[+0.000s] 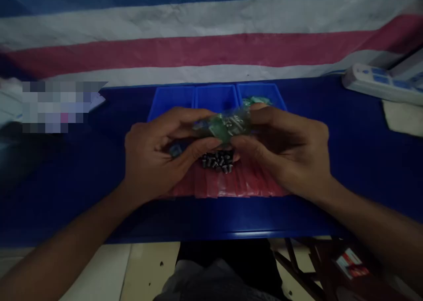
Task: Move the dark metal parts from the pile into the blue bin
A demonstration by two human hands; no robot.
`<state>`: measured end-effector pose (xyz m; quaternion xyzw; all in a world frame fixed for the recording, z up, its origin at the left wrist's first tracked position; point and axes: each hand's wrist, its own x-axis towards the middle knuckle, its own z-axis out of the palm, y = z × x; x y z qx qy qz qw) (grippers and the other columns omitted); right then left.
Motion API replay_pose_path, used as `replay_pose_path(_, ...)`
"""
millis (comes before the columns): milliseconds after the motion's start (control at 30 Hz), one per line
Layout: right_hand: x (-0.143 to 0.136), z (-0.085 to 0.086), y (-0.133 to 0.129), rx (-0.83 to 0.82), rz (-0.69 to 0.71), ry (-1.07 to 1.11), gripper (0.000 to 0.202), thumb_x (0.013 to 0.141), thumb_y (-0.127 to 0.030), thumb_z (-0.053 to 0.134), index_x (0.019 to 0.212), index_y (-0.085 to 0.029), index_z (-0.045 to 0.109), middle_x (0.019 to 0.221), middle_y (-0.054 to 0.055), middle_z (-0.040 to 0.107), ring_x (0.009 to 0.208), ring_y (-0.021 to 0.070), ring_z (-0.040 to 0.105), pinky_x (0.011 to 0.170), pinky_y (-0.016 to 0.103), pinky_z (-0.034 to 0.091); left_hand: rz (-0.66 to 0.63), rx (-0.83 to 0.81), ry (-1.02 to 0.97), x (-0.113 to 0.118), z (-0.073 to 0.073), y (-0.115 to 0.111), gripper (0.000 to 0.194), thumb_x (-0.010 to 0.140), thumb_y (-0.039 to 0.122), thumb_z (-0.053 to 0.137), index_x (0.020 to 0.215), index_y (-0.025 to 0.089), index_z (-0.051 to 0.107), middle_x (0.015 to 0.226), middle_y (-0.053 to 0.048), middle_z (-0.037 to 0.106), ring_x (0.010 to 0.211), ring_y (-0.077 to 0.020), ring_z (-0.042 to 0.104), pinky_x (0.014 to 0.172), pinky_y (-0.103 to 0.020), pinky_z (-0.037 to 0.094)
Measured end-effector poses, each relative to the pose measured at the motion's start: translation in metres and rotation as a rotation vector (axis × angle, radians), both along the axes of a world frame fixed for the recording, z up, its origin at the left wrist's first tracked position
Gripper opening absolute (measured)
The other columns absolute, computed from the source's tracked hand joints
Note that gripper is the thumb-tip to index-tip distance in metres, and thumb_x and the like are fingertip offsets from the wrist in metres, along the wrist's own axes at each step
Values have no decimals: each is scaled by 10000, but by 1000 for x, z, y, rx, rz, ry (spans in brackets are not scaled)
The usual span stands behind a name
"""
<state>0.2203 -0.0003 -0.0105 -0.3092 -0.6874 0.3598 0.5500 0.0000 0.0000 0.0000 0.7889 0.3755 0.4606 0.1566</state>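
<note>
Between my hands is a small clear greenish plastic bag (228,125) with what look like metal screws inside. My left hand (161,149) pinches its left end, thumb in front. My right hand (284,144) grips the right end the same way. A small bluish piece (176,150) shows by my left palm; I cannot make out what it is. Below the bag, a pile of dark-headed screws (218,161) rests on red plastic bags (228,186), partly hidden by my hands.
Three blue bins (216,94) stand in a row behind my hands; the right one holds green plastic bags (257,100). A white power strip (380,78) lies at the back right of the blue table (357,169). A red and white box (352,263) sits on a dark stool below.
</note>
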Motion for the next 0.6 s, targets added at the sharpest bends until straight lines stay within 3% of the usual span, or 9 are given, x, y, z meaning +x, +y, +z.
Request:
replay_pose_path(100,8,6,9,-13,-129,74,238,906,-118,810,1075,-285,802,826,-54,737,686,139,707,671,301,638,-9,-7,35,-9,3,9,182,1082,324,613,1235,358,705,1096,98,815,952,-157,808,872,-318,710)
replay_pose_path(200,31,7,30,65,-247,69,232,930,-157,797,1119,-288,823,842,-28,762,692,148,704,686,301,609,15,108,123,-23,4,24,186,1083,271,586,1195,314,728,1105,68,812,979,-153,795,903,-331,686)
replay_pose_path(267,50,5,46,156,-381,-73,180,944,-214,783,1087,-305,842,909,4,790,672,164,692,638,317,567,6,206,233,-31,2,34,163,1061,233,607,1131,276,749,1129,33,810,1031,-167,781,963,-353,661)
replay_pose_path(333,68,2,61,188,-408,-278,303,952,-244,749,1245,-309,794,894,9,783,695,194,691,618,331,537,-9,227,331,-35,0,40,177,1057,207,594,1115,255,754,1184,-1,800,1102,-185,762,1022,-384,637)
replay_pose_path(400,84,0,71,220,-353,-446,381,953,-269,720,1330,-308,749,906,9,788,731,224,712,645,352,540,-19,221,399,-37,-2,43,204,1062,200,571,1127,243,759,1240,-27,784,1144,-196,749,1044,-397,627)
replay_pose_path(533,106,0,83,260,-137,-664,250,964,-281,690,1169,-326,825,1006,27,830,786,266,754,663,374,541,-68,220,516,-39,-8,45,239,1082,259,548,1177,218,764,1343,-62,746,1249,-230,716,1071,-407,627)
replay_pose_path(600,112,0,86,280,-76,-715,276,970,-275,683,1202,-330,822,1027,45,829,789,261,749,672,376,542,-93,225,556,-40,-10,47,258,1091,288,543,1201,207,763,1367,-74,735,1290,-247,700,1107,-427,613)
